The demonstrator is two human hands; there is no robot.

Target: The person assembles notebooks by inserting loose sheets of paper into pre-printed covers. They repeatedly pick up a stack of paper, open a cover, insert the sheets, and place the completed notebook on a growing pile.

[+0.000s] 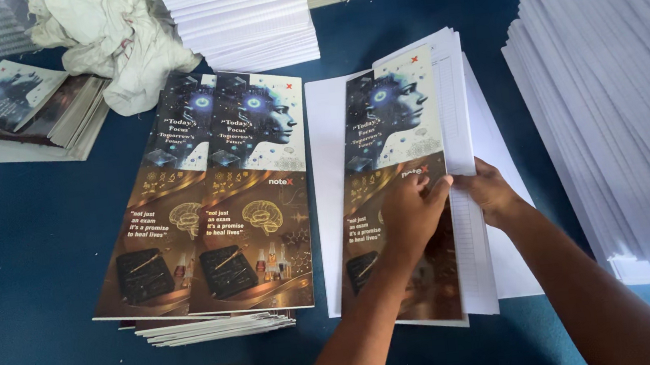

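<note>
My left hand (pixel 411 212) lies flat on a long glossy printed cover (pixel 392 127), blue with a robot-like head at the top and brown below. The cover rests on a sheaf of white ruled sheets (pixel 457 96). Fingers of my right hand (pixel 488 189) pinch the right edge of the cover and the sheets beside it. Both hands meet at that edge, about halfway down the cover. Under everything lies a wider white sheet (pixel 328 166).
A pile of finished covered booklets (pixel 215 210) lies to the left on the blue surface (pixel 27 262). Tall stacks of white paper (pixel 622 95) stand right and at the back (pixel 243 18). A crumpled white cloth (pixel 117 43) and more booklets (pixel 27 105) are far left.
</note>
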